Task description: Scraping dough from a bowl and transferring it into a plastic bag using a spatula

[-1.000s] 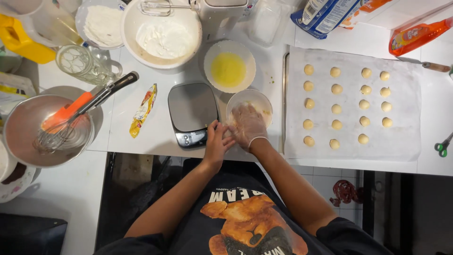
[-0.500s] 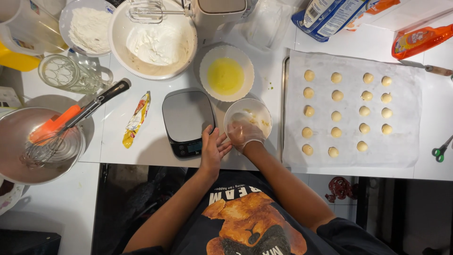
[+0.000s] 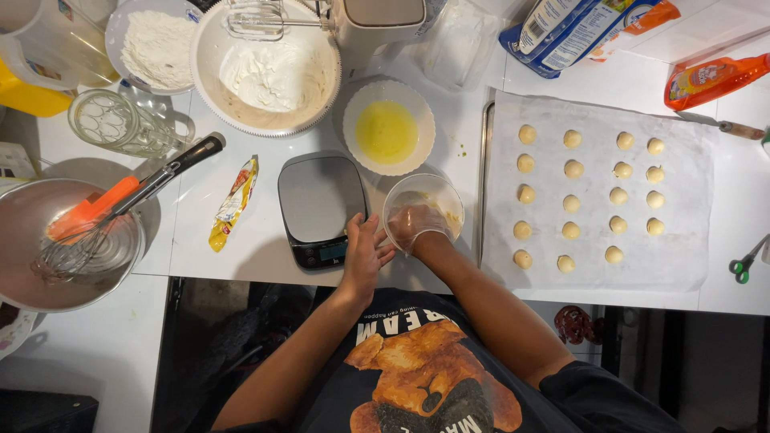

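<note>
Right hand (image 3: 413, 224) now inside clear bowl (image 3: 423, 210), left hand (image 3: 363, 255) steadying beside scale (image 3: 319, 207)

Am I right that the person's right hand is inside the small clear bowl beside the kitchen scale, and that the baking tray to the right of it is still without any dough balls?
Not quite. The right hand is in the clear bowl beside the kitchen scale, but the head view shows the baking tray already holds rows of dough balls on its paper.

Scale (image 3: 319, 208) left, tray (image 3: 484, 184) right flank bowl (image 3: 423, 210); front edge free.
</note>
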